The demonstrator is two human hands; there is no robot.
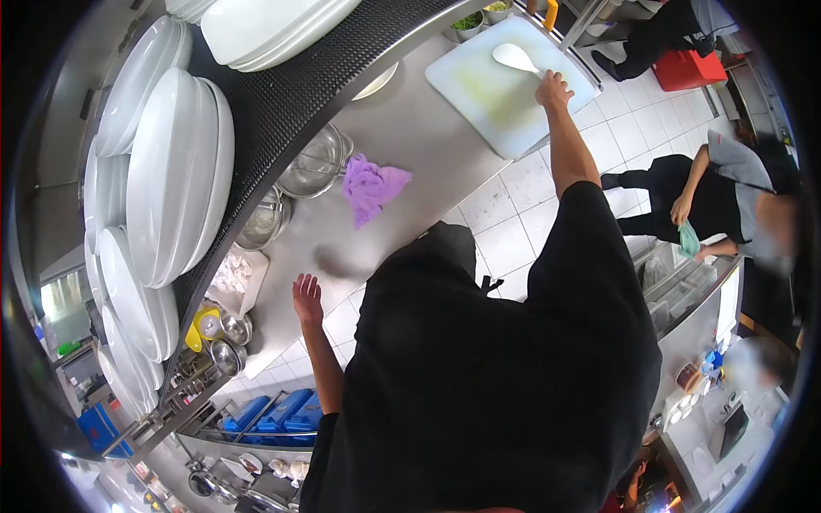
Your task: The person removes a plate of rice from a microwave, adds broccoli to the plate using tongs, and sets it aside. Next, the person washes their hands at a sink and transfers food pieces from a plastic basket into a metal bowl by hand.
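My right hand [554,89] is closed on the handle end of a white rice paddle [513,56], over a pale cutting board [479,94] with yellowish stains. The paddle's broad head points away from my fingers; I cannot tell whether it touches the board. My left hand [308,296] holds nothing, its fingers stretched out near the edge of the steel counter [428,145]. A crumpled purple cloth [371,186] lies on the counter between my hands. Close to the cloth stand metal bowls [313,164], partly hidden under the shelf.
Stacked white plates [175,179] fill the dark shelf [316,51] above the counter. A white tub [239,278] with pale contents sits near metal bowls. Small food containers [467,27] stand beyond the board. Across the tiled floor [522,188] a person [710,197] holds a green cloth.
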